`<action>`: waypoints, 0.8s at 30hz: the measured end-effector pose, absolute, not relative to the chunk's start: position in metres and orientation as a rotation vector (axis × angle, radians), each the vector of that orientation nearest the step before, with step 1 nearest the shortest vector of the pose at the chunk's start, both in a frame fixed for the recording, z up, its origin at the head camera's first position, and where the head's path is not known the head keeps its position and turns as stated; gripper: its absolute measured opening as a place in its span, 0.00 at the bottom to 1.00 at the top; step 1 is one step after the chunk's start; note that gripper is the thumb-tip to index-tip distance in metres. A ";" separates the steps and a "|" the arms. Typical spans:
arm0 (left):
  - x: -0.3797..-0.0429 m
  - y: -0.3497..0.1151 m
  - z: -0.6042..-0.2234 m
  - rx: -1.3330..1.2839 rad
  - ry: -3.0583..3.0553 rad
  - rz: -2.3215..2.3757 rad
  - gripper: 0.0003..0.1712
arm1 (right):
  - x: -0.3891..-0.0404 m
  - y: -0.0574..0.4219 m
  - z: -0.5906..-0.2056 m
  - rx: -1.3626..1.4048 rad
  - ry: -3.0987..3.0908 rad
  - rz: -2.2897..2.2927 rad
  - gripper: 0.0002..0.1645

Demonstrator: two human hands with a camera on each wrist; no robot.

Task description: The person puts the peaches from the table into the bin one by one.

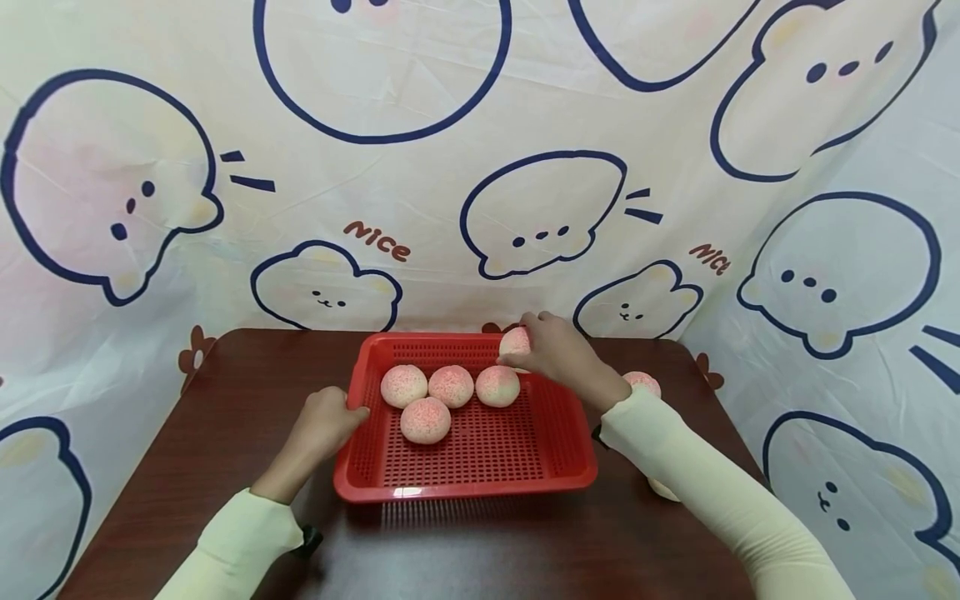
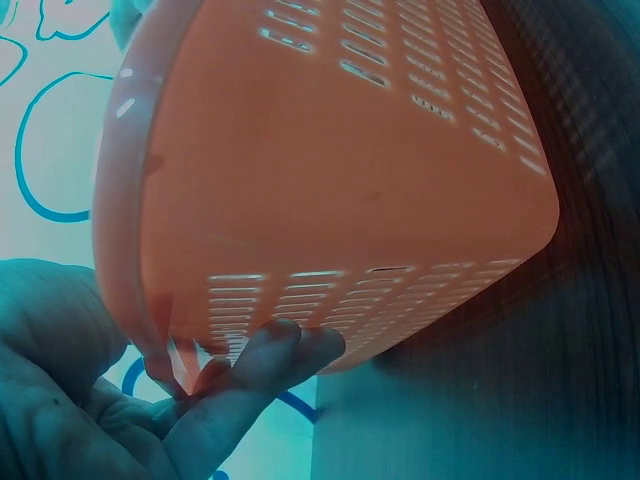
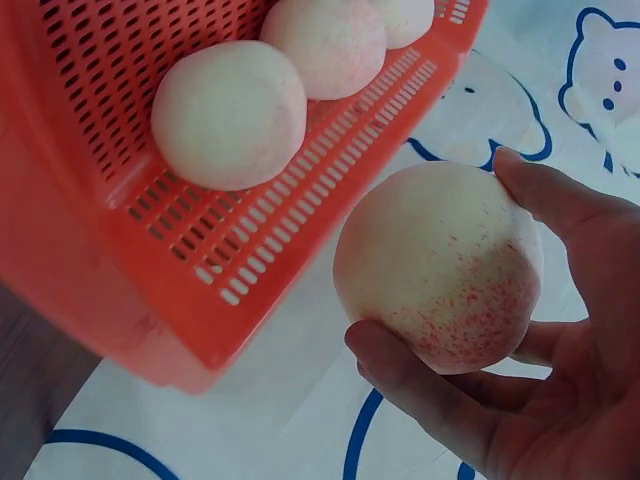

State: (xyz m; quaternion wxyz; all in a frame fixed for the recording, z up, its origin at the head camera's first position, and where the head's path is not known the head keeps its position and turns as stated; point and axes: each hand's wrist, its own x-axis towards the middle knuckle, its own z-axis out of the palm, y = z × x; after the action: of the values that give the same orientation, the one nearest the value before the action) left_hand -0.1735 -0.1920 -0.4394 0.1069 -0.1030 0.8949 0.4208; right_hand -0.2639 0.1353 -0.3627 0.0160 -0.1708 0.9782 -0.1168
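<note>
On the dark bench (image 1: 465,558), a red basket (image 1: 480,492) holds 4 pink-and-white peaches (image 1: 451,387): 3 in a row across the far half and 1 nearer you, just in front of the left pair. Your left hand (image 1: 324,423) grips the basket's left rim. Your right hand (image 1: 558,350) holds a 5th peach (image 3: 440,265) near the far right corner, fingers (image 3: 420,385) curled about its sides. Right of the basket, 1 more peach (image 1: 642,382) is partly hidden by your right sleeve (image 1: 705,475).

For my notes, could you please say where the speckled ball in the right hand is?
In the head view, the speckled ball is right of centre, gripped by the right hand near the far rim of the red basket, beyond its rightmost ball.
</note>
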 end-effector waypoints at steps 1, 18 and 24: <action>-0.174 -0.192 -0.439 -0.302 2.634 1.242 0.14 | -0.263 0.133 -0.363 -0.535 3.038 -0.371 0.41; -0.172 -0.192 -0.439 -0.311 2.629 1.264 0.14 | -0.242 0.102 -0.371 -0.636 2.972 -0.269 0.40; -0.172 -0.192 -0.441 -0.306 2.624 1.283 0.14 | -0.238 0.093 -0.379 -0.607 2.913 -0.265 0.44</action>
State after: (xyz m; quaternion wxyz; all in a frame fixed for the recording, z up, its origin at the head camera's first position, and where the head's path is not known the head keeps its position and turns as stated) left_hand -0.1720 -0.1918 -0.4408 0.1023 -0.1037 0.8888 0.4346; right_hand -0.2376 0.0928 -0.3789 0.0771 -0.2027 0.9722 -0.0883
